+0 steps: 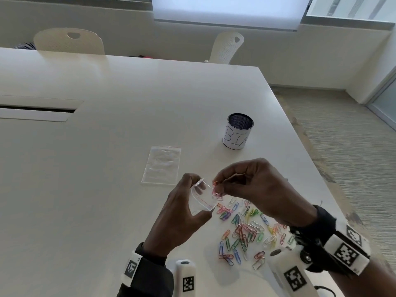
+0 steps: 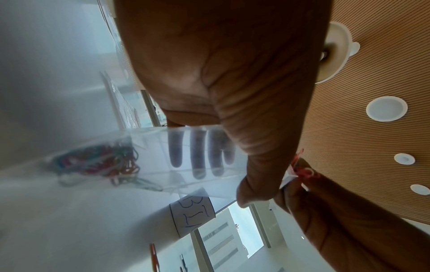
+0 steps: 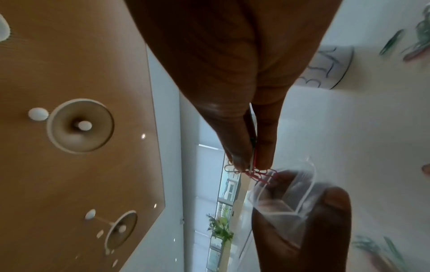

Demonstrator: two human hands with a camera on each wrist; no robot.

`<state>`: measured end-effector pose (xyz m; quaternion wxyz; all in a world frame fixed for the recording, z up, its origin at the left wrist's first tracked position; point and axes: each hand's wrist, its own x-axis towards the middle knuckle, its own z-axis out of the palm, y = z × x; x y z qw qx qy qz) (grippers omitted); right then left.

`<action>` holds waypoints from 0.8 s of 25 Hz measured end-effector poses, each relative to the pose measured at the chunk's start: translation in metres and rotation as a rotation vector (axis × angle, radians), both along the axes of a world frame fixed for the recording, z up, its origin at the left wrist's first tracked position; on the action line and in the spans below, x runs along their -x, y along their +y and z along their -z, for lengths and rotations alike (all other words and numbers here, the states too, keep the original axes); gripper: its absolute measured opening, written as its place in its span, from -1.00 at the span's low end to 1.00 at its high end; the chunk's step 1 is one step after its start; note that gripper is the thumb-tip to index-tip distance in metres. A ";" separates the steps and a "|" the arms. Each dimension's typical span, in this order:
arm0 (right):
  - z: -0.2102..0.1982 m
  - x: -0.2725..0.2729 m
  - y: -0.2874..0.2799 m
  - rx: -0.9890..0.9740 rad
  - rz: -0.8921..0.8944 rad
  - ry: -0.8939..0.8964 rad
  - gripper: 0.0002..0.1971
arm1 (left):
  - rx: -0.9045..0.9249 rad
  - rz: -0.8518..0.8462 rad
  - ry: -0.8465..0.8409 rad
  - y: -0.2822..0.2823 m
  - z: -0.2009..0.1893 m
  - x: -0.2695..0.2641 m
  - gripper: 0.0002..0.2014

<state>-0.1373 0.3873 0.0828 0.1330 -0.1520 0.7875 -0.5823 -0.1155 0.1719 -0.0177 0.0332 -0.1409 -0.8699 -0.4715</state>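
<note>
Left hand (image 1: 180, 215) grips a small clear plastic zip bag (image 1: 201, 200), thumb and fingers curled round it, mouth bowed open. Right hand (image 1: 257, 189) pinches a cluster of red wire paper clips (image 1: 216, 193) tightly; it dangles below the pinch, at the bag's rim. Best practice: centre the cluster over the mouth and lower it inside before loosening.
</note>
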 end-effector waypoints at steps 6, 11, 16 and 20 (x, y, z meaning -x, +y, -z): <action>0.014 0.002 -0.028 -0.233 -0.044 0.235 -0.86 | -0.049 -0.029 -0.040 0.003 -0.004 -0.005 -0.44; 0.004 0.004 -0.021 -0.239 -0.065 0.303 -0.86 | -0.033 -0.046 -0.034 0.004 -0.004 -0.003 -0.44; 0.020 0.050 0.038 -0.425 0.158 0.373 -0.86 | -0.068 -0.026 0.013 0.013 -0.008 0.001 -0.46; 0.060 0.097 0.088 -0.694 0.183 0.371 -0.82 | -0.026 -0.007 0.029 0.017 -0.007 0.002 -0.44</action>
